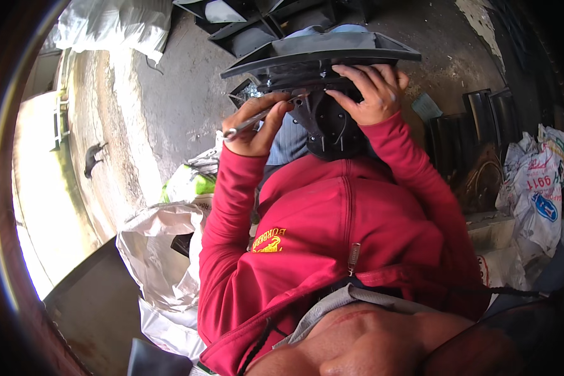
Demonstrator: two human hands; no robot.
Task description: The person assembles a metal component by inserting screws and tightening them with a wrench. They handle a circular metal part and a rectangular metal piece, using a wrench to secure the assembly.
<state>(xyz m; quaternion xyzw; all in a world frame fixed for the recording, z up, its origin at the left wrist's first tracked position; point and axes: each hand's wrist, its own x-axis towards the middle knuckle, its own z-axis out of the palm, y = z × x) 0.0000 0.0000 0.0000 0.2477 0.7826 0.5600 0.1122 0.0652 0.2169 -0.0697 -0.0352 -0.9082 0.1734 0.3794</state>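
Across my lap rests a black assembly: a long shallow trough-like piece (357,53) with a wide rim, and below it a bracket with a rounded, bolted plate (332,119). My left hand (255,122) is closed around a silver wrench (247,123). The wrench's ring end sticks out past the palm, and its other end reaches the bracket near a bolt. My right hand (376,94) grips the assembly from the right, fingers over the rim's underside and thumb by the bracket. Whether a small nut sits under that thumb I cannot make out.
More black trough-like pieces (250,37) lie on the floor ahead, and others (479,116) stand at the right. Beside my left leg is a small open box (244,91) of hardware. White plastic sacks (163,250) stand at the left; another sack (539,182) is at the right.
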